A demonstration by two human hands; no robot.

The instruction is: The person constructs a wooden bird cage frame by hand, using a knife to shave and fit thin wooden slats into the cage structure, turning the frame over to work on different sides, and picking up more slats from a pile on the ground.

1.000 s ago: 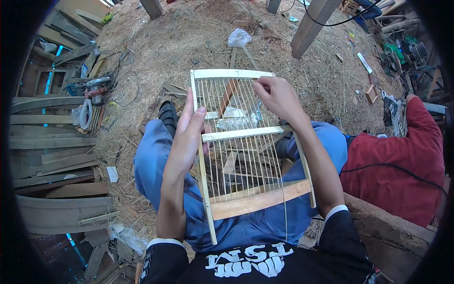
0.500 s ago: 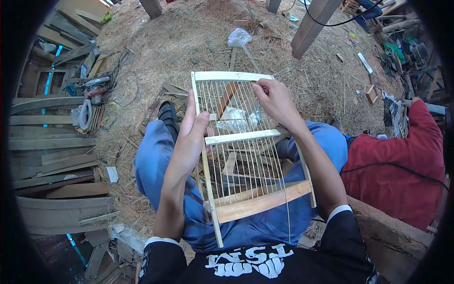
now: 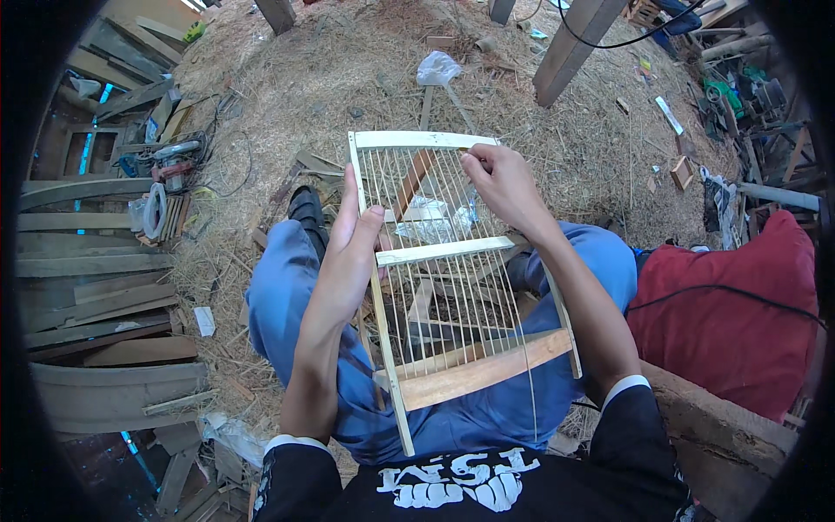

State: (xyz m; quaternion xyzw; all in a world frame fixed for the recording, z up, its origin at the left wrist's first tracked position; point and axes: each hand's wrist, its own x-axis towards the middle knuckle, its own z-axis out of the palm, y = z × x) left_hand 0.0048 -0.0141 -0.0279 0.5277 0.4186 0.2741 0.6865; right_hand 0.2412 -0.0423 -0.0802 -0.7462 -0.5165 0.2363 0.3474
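Observation:
A slatted wooden frame, with pale crossbars and rows of thin sticks running lengthwise, rests tilted over my lap. My left hand is wrapped round its left rail, thumb on top and fingers partly hidden below. At the far crossbar, my right hand is closed in a pinch at the upper end of one thin stick; the fingertips partly hide that end. A broader curved wooden bar crosses the near end. One long thin stick hangs past it over my trousers.
Planks are stacked along the left, beside a power tool. A co-worker in red is close on my right, near a thick timber. A post rises ahead from the shavings-covered floor; a plastic bag lies there.
The co-worker's red sleeve has shifted, and the hand that showed at its upper end is out of sight. My hands and the frame have hardly moved.

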